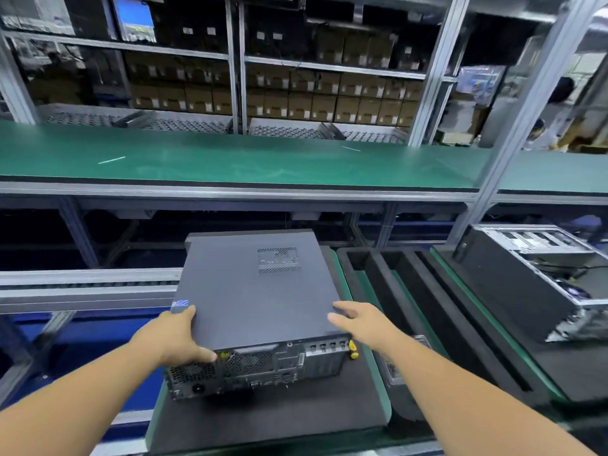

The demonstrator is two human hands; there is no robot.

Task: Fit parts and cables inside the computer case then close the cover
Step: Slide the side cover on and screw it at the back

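1. Computer case [260, 311]: lying flat on a dark foam pad [263, 419] in the lower centre of the frame, rear panel with fan grilles and ports facing the camera.
2. Cover [250, 291]: sitting on top of the case, vent grid toward its far end; it is appearing closed or nearly so (whether it is fully latched cannot be told).
3. Left hand [174, 340]: gripping the near left corner of the case, thumb curling down over the rear edge, fingers wrapping the left side.
4. Right hand [358, 320]: resting at the near right edge of the cover with fingers extended and relaxed, not clamping anything.
5. Step in hand, as judged: seating the cover. Doing it well is meaning steadying the case with the left hand, pressing evenly along both edges, sliding squarely so the tabs are engaging, and keeping fingers away from the seam.
6. Second computer case [533, 278]: standing open at the right of the frame, innards showing.
7. Slotted foam tray [394, 291]: lying between the two cases.
8. Writing: a small blue sticker [181, 303] is showing at the case's left side, text too blurred to read; white labels on the cardboard boxes [296, 97] in the upper shelves are likewise illegible.
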